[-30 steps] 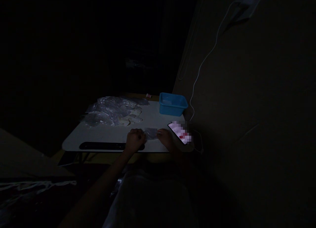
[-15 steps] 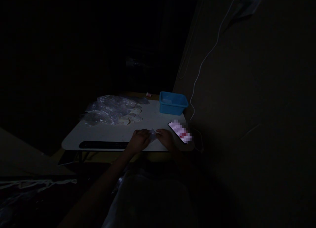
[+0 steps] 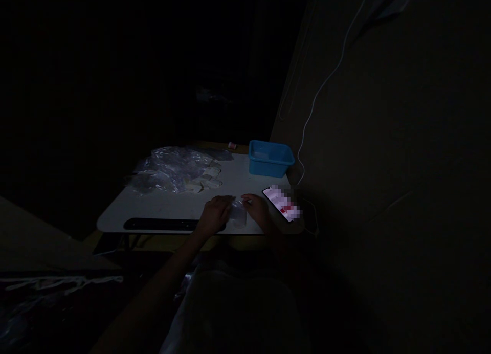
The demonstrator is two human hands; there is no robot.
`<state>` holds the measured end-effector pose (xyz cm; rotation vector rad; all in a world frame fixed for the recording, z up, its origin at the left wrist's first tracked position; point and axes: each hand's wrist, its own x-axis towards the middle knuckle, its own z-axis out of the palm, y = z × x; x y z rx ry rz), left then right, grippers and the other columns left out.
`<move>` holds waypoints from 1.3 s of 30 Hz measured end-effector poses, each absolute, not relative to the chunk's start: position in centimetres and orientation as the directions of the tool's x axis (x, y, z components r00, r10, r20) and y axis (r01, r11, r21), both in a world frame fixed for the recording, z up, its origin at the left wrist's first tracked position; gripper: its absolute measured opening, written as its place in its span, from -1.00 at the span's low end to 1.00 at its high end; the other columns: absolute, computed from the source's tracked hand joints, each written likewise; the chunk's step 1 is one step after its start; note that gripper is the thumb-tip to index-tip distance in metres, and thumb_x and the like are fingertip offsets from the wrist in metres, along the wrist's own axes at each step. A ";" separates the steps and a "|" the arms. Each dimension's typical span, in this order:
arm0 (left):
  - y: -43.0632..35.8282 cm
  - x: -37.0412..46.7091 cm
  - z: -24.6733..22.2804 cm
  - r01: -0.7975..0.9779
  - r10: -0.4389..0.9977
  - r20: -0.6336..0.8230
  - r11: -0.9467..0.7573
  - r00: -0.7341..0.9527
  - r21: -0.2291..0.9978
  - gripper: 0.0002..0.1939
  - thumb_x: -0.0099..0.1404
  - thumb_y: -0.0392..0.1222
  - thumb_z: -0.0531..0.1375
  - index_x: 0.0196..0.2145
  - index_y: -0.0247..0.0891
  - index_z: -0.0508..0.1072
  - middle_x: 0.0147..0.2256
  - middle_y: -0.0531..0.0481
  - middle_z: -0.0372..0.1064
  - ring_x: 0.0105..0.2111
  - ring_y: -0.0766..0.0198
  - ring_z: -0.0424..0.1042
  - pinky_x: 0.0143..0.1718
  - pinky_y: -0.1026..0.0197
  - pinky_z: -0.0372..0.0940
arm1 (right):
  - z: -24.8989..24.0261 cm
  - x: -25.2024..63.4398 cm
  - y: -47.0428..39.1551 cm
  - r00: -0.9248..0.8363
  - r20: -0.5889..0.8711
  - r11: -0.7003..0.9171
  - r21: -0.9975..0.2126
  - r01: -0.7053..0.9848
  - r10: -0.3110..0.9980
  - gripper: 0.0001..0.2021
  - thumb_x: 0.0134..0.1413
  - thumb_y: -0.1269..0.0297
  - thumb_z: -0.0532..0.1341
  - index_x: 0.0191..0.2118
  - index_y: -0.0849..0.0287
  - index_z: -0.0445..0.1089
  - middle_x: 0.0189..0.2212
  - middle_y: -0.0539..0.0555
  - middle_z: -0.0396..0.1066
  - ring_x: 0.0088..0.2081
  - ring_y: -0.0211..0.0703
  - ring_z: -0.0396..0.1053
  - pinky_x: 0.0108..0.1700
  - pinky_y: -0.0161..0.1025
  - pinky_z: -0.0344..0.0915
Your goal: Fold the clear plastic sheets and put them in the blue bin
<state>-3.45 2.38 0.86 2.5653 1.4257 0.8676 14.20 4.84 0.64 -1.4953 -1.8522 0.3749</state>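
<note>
Between my hands, near the front edge of a white table [image 3: 169,206], lies a small clear plastic bag [image 3: 238,217]. My left hand [image 3: 215,213] is closed at the bag's left upper edge, its fingers bent. My right hand [image 3: 256,208] pinches the upper right part of the bag. The dim light hides the fingertips and whatever may be inside the bag. To the left and beyond my hands, a heap of clear plastic bags [image 3: 174,167] is spread out, with several pale, flat pieces [image 3: 203,182] at its right side.
A blue plastic basket [image 3: 270,167] stands at the back right. A phone with a lit screen [image 3: 278,200] lies right of my right hand. A small red-and-white item [image 3: 232,146] sits at the far edge. A white cable [image 3: 316,93] hangs along the wall. A dark slot [image 3: 161,224] runs along the front.
The small bag was bunched up between my hands and now hangs down flatter toward the front edge, more of it showing. My left hand has shifted slightly left.
</note>
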 end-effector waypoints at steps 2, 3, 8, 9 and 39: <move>2.2 -3.2 0.9 0.763 0.789 0.403 -0.587 0.464 0.270 -0.58 0.26 -0.22 -0.08 0.08 -0.20 0.19 0.07 -0.08 0.21 0.07 0.13 0.13 -0.05 0.05 0.11 | 0.7 14.2 4.7 -0.087 0.355 0.299 -0.605 0.738 0.931 -0.76 -0.05 0.43 0.10 -0.27 0.08 0.45 -0.27 -0.01 0.48 -0.24 -0.23 0.41 -0.15 -0.30 0.28; 2.2 -3.1 0.9 0.766 0.784 0.389 -0.594 0.484 0.245 -0.57 0.26 -0.23 -0.08 0.09 -0.19 0.17 0.09 -0.08 0.18 0.10 0.12 0.09 -0.05 0.04 0.10 | 0.7 14.2 4.7 -0.089 0.356 0.300 -0.598 0.743 0.930 -0.76 -0.04 0.43 0.10 -0.27 0.07 0.45 -0.28 -0.01 0.48 -0.24 -0.23 0.41 -0.16 -0.31 0.28; 2.0 -2.8 0.8 0.803 0.802 0.347 -0.567 0.486 0.184 -0.61 0.25 -0.22 -0.07 0.02 -0.25 0.26 0.06 -0.14 0.21 0.12 0.08 0.06 -0.06 -0.01 0.09 | 0.8 14.2 4.6 -0.081 0.376 0.304 -0.584 0.753 0.923 -0.77 -0.03 0.43 0.10 -0.26 0.11 0.45 -0.27 0.02 0.48 -0.23 -0.20 0.41 -0.15 -0.30 0.28; 2.0 -2.9 0.7 0.815 0.808 0.342 -0.555 0.481 0.167 -0.62 0.25 -0.21 -0.06 0.01 -0.27 0.28 0.06 -0.16 0.21 0.12 0.07 0.07 -0.06 -0.01 0.09 | 0.8 14.1 4.6 -0.079 0.382 0.306 -0.580 0.755 0.921 -0.77 -0.03 0.43 0.10 -0.26 0.12 0.45 -0.26 0.03 0.48 -0.22 -0.20 0.41 -0.14 -0.29 0.27; 1.8 -2.5 0.9 0.852 0.829 0.279 -0.520 0.484 0.068 -0.56 0.28 -0.20 -0.14 0.07 -0.33 0.20 0.12 -0.14 0.12 0.14 0.14 0.05 -0.01 0.00 0.08 | 1.4 14.0 3.4 -0.088 0.411 0.254 -0.370 0.894 0.908 -0.76 0.00 0.46 0.02 -0.29 0.16 0.41 -0.30 0.06 0.42 -0.21 -0.17 0.32 -0.14 -0.29 0.21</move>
